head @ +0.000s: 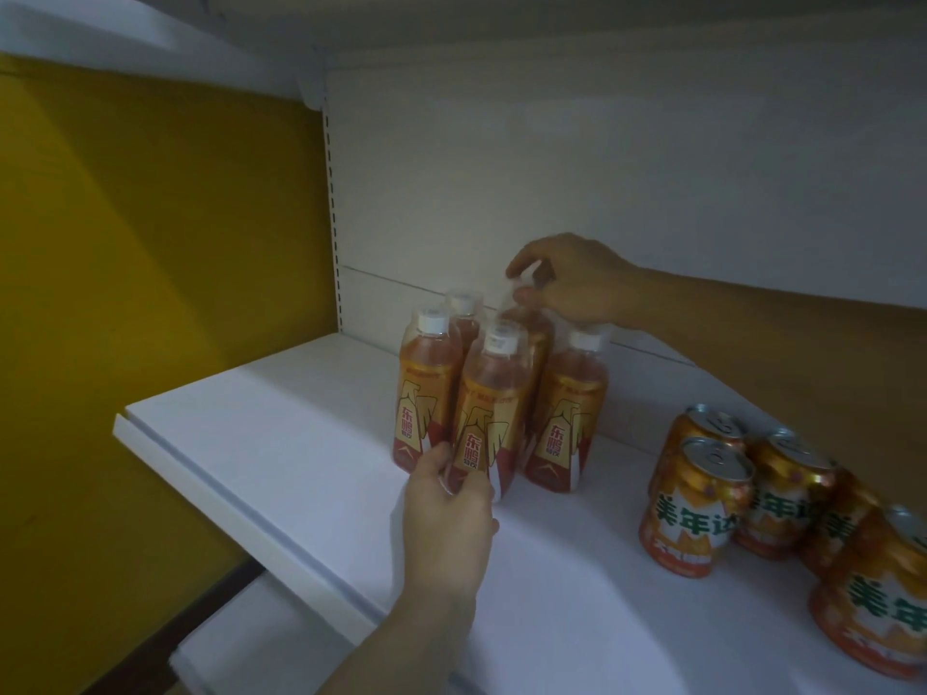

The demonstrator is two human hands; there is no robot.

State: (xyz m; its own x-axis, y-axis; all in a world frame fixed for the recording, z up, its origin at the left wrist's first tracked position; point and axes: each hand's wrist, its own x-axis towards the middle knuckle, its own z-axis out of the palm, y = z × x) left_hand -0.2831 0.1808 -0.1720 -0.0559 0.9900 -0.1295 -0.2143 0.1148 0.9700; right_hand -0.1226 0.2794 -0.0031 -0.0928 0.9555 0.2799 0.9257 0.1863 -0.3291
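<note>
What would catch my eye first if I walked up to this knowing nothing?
A cluster of orange-labelled bottles with white caps stands on the white shelf, both hands on it: the left hand grips the front bottle low down, the right hand holds the top of the back bottle. Shiny orange cans crowd the shelf's right end.
</note>
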